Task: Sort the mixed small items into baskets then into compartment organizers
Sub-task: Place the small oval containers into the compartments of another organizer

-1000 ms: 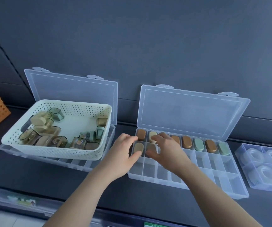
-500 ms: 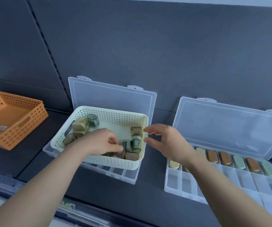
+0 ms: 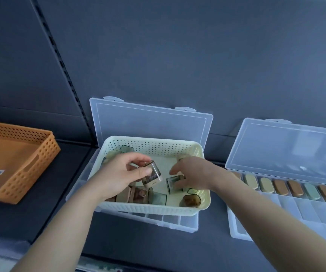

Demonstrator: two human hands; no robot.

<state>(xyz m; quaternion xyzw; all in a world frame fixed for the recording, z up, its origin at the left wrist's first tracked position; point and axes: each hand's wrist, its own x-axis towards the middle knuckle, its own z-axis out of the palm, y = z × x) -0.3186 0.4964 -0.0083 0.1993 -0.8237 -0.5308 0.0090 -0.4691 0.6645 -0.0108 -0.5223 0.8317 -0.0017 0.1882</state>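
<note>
1. I see the left grip pinching a small clear-lidded beige box above the cream perforated plastic basket.
2. The right grip curls round a small clear green-edged box on the basket's floor.

Dim, bluish, even light; soft shadows, mild glare on the clear lid; wide-angle bending, slight blur.

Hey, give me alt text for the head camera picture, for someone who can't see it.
A left hand holds a small box over a cream basket of boxes while the right hand touches a second box. The basket sits on an open organizer; a right organizer holds oval pieces, an orange basket stands left.
</note>
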